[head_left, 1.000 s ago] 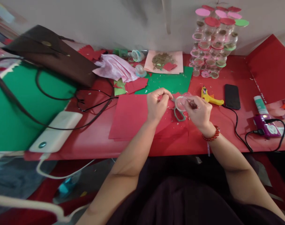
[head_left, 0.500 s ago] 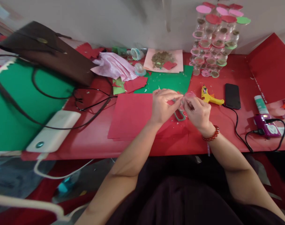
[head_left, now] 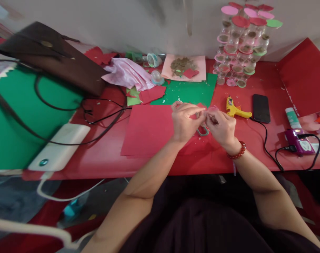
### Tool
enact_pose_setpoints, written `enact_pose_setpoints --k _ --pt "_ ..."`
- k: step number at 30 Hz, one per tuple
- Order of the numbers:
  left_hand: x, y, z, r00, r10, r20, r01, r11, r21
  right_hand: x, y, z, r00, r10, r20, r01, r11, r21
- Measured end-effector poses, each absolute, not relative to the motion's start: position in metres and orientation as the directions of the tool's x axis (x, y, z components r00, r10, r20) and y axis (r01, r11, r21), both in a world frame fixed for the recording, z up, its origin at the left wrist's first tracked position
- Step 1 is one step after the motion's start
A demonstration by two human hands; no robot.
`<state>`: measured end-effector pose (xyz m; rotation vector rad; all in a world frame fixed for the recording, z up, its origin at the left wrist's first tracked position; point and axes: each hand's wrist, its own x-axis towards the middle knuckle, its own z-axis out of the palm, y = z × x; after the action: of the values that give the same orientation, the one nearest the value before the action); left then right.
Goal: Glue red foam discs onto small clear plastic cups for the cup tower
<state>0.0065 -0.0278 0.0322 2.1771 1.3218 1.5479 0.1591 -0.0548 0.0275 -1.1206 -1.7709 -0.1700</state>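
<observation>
My left hand (head_left: 185, 123) and my right hand (head_left: 221, 127) meet over a red paper sheet (head_left: 149, 130) on the red table (head_left: 102, 161). The right hand grips a small clear plastic cup with a pink rim (head_left: 212, 110). The left hand's fingers are pinched against that cup, on a small red piece I can barely see. Grey scissors (head_left: 202, 131) lie on the sheet just under the two hands, mostly hidden.
A yellow glue gun (head_left: 236, 109) and black phone (head_left: 260, 108) lie right of the hands. A stack of lidded clear cups (head_left: 241, 45) stands at the back. Green paper (head_left: 188, 92), a brown bag (head_left: 52, 59), cables, a white power bank (head_left: 58, 147) and a purple device (head_left: 299, 140) surround them.
The right hand has turned the cup from facing up to edge-on. The left hand has moved right to pinch at it. The hands now touch.
</observation>
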Motion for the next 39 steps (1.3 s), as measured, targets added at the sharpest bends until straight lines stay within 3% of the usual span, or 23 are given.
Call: enact_pose_setpoints --k 10,22,31,39 --pt "0.007 -0.031 0.034 0.030 0.678 0.734 0.610 -0.594 0.524 0.152 -0.058 0.039 0.134 0.781 0.610 0.527 0.465 -0.711" --pt "0.001 -0.029 0.034 0.028 0.647 0.762 0.592 -0.626 0.509 0.150 -0.059 0.042 0.186 0.837 0.515 0.387 0.419 -0.822" --pt "-0.003 -0.026 0.036 0.055 0.644 0.763 0.540 -0.662 0.520 0.151 -0.061 0.044 0.168 0.801 0.574 0.424 0.468 -0.776" --pt "0.000 -0.029 0.042 0.100 0.665 0.740 0.548 -0.658 0.516 0.157 -0.057 0.034 0.109 0.586 0.803 0.710 0.519 -0.476"
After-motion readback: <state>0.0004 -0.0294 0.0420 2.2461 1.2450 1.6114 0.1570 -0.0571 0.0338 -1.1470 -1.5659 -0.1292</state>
